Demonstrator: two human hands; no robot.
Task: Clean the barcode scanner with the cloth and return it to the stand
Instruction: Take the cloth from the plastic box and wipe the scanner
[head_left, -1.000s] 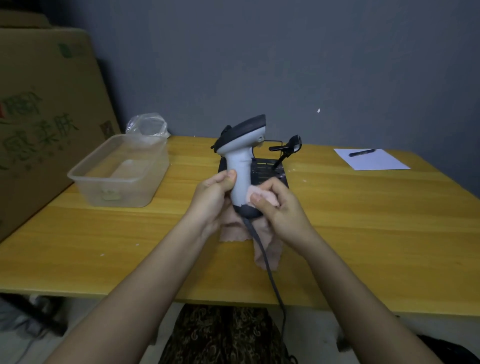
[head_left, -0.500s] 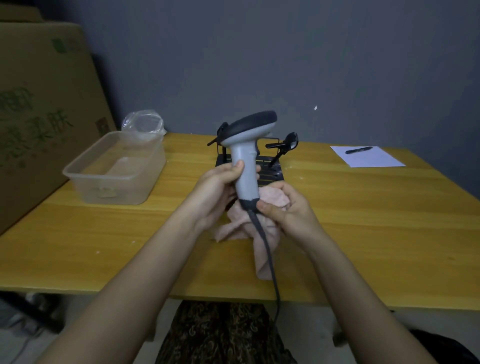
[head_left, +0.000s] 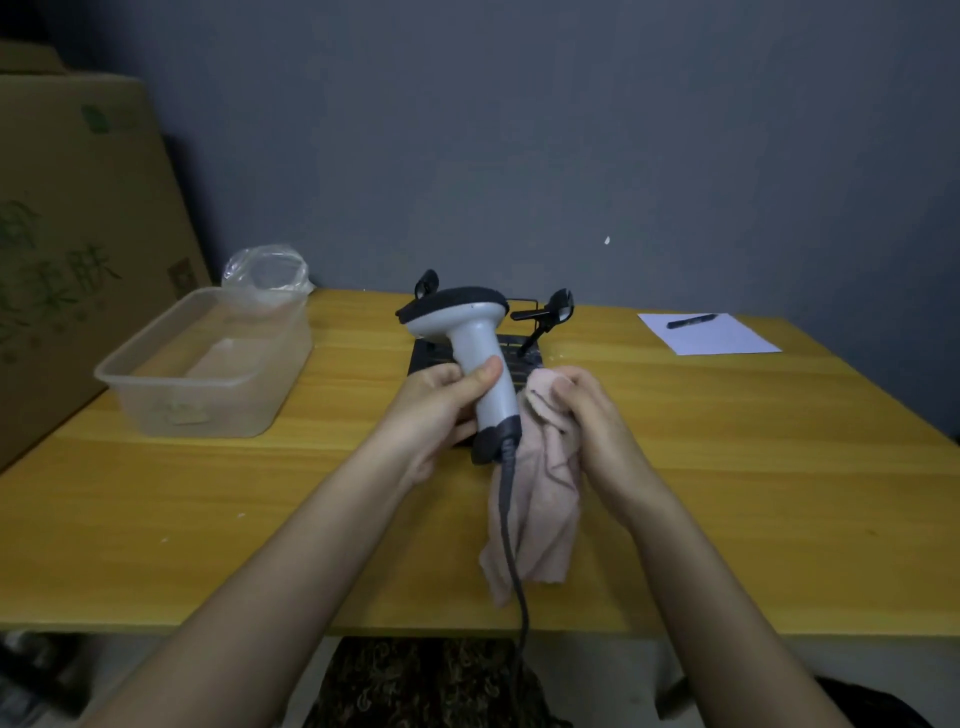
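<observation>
Yellow wooden surface (head_left: 727, 467) against a grey wall. Left hand (head_left: 441, 402) grips the barcode scanner (head_left: 480, 358) by its upright handle, head leaning left; right hand (head_left: 587, 410) bunches the pink cloth (head_left: 545, 499) just beside it. Black stand (head_left: 524, 353) sits directly behind. Cardboard box (head_left: 67, 249) print is unreadable

Grey-and-black scanner (head_left: 470, 332), pale pink cloth (head_left: 545, 493), yellow wooden table (head_left: 727, 467), black stand (head_left: 540, 317)
</observation>
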